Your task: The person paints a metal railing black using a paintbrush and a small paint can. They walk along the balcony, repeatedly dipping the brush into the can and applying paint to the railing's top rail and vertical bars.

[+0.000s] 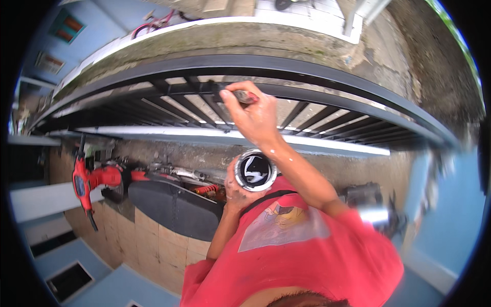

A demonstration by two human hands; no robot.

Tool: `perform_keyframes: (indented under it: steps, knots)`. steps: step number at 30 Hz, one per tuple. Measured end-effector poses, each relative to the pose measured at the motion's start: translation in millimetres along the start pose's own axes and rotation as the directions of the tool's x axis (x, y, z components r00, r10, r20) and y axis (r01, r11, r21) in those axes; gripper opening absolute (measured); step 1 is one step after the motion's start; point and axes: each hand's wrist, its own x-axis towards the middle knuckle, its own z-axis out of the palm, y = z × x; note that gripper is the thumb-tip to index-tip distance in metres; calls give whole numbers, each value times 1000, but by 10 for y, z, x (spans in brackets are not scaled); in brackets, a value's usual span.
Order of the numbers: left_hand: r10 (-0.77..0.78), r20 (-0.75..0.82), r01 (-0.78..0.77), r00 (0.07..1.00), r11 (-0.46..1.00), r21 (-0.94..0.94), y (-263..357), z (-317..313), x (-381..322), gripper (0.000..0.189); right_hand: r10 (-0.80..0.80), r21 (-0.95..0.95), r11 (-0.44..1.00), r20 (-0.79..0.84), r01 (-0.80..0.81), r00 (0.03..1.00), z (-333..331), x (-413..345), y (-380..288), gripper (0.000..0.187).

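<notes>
My left hand (238,193) grips an open can of black paint (256,170) close in front of my chest. Dark smears mark the fingers, and paint coats the can's rim. Farther forward, my right hand (255,111) holds a paintbrush (242,96) with a worn, reddish handle end. The brush's dark bristles are at the lower rail of a black metal railing (268,63); whether they touch it is hard to tell against the black. White specks dot my right wrist.
A red motorcycle (111,176) with a long dark seat (172,209) stands close on my left. The railing sits on a low wall with a white ledge (184,134). A blue wall (452,207) rises on the right. Beyond the railing are a concrete strip (299,40) and a pink bicycle (161,23).
</notes>
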Motion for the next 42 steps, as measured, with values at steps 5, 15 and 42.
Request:
perform_keyframes:
  steps: [5, 15, 42]
  knots:
    - [84, 13, -85, 996, 985, 150, -58, -137, -89, 124, 144, -146, 969, -317, -198, 938, -636, -140, 274, 13]
    - [90, 35, -94, 995, 988, 124, -67, -258, -42, 122, 294, 379, 879, 42, -288, 955, 56, 31, 220, 16]
    - [94, 87, -103, 992, 990, 96, -230, -114, 20, 121, 126, -120, 924, -801, -363, 585, -4138, -799, 907, 34]
